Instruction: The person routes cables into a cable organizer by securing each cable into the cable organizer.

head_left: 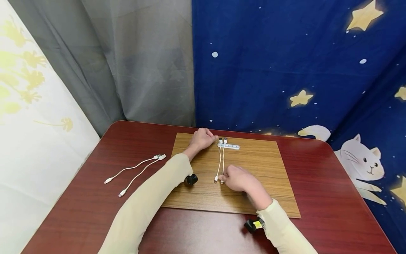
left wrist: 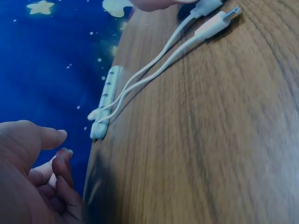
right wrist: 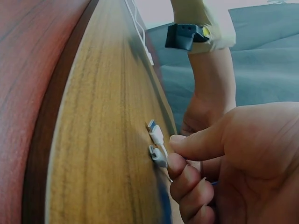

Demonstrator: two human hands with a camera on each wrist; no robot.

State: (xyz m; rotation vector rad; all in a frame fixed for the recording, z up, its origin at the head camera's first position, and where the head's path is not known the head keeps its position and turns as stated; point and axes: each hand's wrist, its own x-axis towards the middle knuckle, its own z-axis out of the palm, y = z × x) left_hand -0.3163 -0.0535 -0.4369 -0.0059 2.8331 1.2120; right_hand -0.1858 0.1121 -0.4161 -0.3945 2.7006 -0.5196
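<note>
Two white USB charging cables (head_left: 219, 160) run side by side down a wood-grain board. Their USB-A ends lie over the left part of a pale cable clip strip (head_left: 233, 146), seated in its slots. My right hand (head_left: 238, 178) pinches the right-hand cable near its small lower plug (right wrist: 159, 161), thumb and curled fingers right at it. The other lower plug (left wrist: 212, 25) lies beside it. To the left of the strip, my left hand (head_left: 203, 138) has loosely bent fingers (left wrist: 60, 135) with a gap between thumb and fingertips, holding nothing.
The wood-grain board (head_left: 253, 197) lies on a reddish-brown table (head_left: 323, 183). Two more white cables (head_left: 139, 173) are laid out left of the board. Curtains (head_left: 152, 70) hang behind the table. A black wrist camera (head_left: 191, 179) sits under the left sleeve.
</note>
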